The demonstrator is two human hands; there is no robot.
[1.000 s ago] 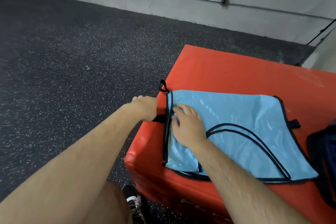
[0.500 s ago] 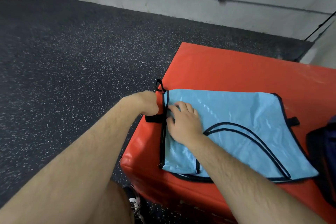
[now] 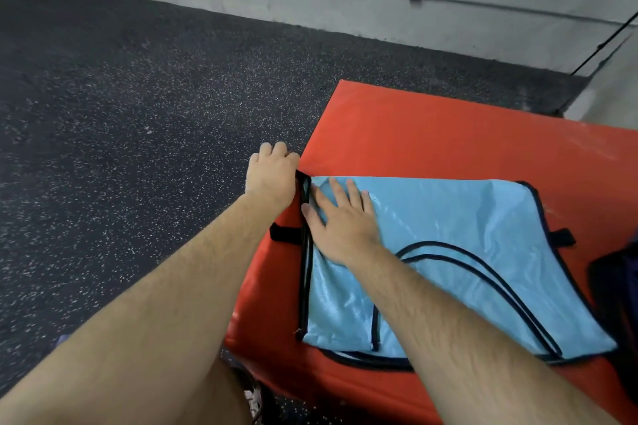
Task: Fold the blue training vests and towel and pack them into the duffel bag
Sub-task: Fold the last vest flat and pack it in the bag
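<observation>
Vest (image 3: 448,235): flat on mat (image 3: 431,134), your right hand (image 3: 341,224) spread flat on it. Your left hand (image 3: 272,176): at its corner, grip unclear.

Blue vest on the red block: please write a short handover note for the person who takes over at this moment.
Left hand: fingers curled at the far left corner of the light blue fabric vest with black trim; whether it grips the trim is hidden.
Right hand: flat, fingers spread, pressing the vest near its left edge.
The vest lies on the red padded block. The dark duffel bag is at the right, only partly in view.
Done: vest laid flat.
Left: fold the vest and pack it. The towel and other vests are not in view.
</observation>
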